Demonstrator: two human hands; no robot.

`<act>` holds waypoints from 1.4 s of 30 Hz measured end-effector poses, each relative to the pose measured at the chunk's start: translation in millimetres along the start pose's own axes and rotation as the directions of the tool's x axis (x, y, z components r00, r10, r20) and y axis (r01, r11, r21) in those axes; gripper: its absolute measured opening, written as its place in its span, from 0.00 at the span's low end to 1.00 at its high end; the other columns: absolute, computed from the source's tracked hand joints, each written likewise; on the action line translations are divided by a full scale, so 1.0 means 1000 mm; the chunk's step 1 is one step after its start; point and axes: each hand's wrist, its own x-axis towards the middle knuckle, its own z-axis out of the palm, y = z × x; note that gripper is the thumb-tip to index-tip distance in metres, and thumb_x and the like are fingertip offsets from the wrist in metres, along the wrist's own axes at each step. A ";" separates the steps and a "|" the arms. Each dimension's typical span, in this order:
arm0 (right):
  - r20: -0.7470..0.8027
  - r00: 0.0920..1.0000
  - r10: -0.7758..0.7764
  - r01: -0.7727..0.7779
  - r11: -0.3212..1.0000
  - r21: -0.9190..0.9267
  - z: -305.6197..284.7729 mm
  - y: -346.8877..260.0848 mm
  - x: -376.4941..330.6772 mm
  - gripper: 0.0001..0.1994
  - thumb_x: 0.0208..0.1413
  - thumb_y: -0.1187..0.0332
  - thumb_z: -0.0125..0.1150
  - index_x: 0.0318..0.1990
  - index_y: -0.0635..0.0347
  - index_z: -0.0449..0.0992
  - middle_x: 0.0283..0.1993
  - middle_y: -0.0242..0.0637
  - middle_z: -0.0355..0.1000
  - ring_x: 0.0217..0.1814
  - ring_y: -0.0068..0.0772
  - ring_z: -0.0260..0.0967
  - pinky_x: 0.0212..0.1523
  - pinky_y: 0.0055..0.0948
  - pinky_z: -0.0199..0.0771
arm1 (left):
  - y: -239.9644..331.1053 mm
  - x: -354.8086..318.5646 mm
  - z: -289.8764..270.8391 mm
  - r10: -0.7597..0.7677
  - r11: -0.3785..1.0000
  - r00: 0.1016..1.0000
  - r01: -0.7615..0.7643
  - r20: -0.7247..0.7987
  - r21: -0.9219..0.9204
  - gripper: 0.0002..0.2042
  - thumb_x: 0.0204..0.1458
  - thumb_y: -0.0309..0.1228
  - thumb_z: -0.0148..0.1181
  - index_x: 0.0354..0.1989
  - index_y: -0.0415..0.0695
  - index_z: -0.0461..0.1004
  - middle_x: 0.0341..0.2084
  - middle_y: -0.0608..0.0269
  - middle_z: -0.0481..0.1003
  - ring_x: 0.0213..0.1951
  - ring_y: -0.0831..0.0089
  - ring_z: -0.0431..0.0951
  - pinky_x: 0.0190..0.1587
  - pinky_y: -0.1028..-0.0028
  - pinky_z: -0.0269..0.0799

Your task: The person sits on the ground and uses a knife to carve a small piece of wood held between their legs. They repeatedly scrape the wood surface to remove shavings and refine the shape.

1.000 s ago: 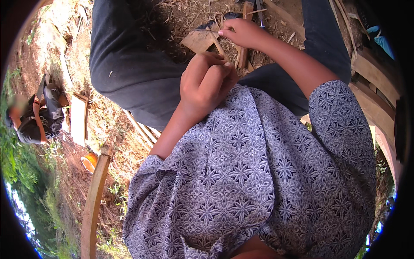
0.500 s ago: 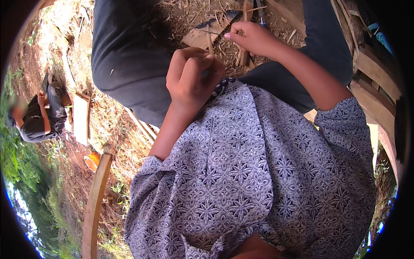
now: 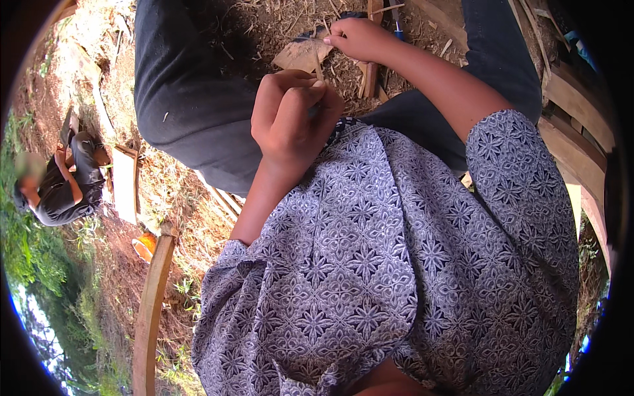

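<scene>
My left hand (image 3: 290,115) is closed in a fist above my lap. A thin wooden stick (image 3: 317,61) juts up from its thumb and forefinger, pointing away from me. Farther off and to the right, my right hand (image 3: 356,39) is pinched beside the stick's far end. Between its fingers is a slim dark strip or rod that barely shows; its exact kind I cannot make out. Beneath the stick, a flat piece of wood (image 3: 294,58) with a dark edge lies on the ground between my legs.
An upright wooden piece (image 3: 371,78) and a blue-handled tool (image 3: 398,32) are beyond my right hand among shavings. Curved boards (image 3: 581,142) lie at the right. On the left are a long beam (image 3: 150,317), an orange container (image 3: 144,247) and a seated person (image 3: 63,178).
My right hand has moved away from me and slightly left, its elbow shifting inward. The slim dark thing in it shows less. My left hand stays nearly still with the stick.
</scene>
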 end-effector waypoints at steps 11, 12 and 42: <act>0.089 0.989 0.120 -0.128 0.988 0.088 -0.006 0.003 -0.004 0.19 0.67 0.47 0.57 0.35 0.54 0.73 0.19 0.30 0.72 0.15 0.24 0.69 0.15 0.29 0.70 | -0.005 -0.001 -0.006 0.073 0.997 0.991 -0.070 0.111 -0.029 0.12 0.38 0.15 0.73 0.29 0.40 0.77 0.31 0.54 0.78 0.33 0.65 0.83 0.33 0.72 0.79; 0.110 0.988 0.103 -0.111 0.991 0.069 -0.016 -0.001 -0.014 0.20 0.67 0.47 0.57 0.36 0.54 0.73 0.19 0.30 0.71 0.15 0.23 0.68 0.15 0.28 0.69 | -0.007 -0.001 -0.005 0.093 0.995 0.989 -0.089 0.114 -0.044 0.12 0.38 0.15 0.73 0.29 0.40 0.77 0.30 0.54 0.78 0.33 0.64 0.83 0.33 0.71 0.80; 0.055 0.996 0.063 -0.072 0.980 0.188 -0.031 0.015 -0.059 0.17 0.69 0.50 0.57 0.36 0.55 0.74 0.17 0.28 0.68 0.14 0.21 0.66 0.17 0.27 0.65 | -0.002 0.010 -0.009 0.106 0.992 0.974 -0.089 0.202 -0.092 0.12 0.37 0.15 0.73 0.29 0.40 0.76 0.30 0.56 0.77 0.34 0.64 0.82 0.33 0.71 0.79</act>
